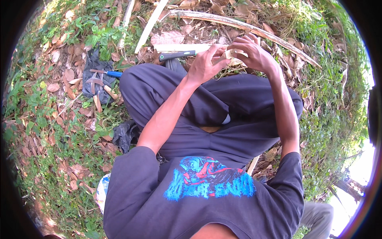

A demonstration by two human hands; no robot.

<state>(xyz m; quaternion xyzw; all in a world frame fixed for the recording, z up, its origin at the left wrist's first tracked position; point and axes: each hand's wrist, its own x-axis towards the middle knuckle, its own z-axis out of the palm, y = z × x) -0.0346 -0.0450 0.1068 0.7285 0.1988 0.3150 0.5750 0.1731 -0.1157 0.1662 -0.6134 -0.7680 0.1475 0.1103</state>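
Your left hand (205, 65) and right hand (254, 53) clamped fingers on the pale, thin wooden strip (230, 53); a steady, close grip suited it.

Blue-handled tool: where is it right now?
Head view, person's left: the blue-handled tool lies on a dark cloth on the leaf litter, beside the left knee.

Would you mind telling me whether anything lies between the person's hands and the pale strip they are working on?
Nothing visible does. The left hand and the right hand both already touch the pale strip, held above the crossed legs.
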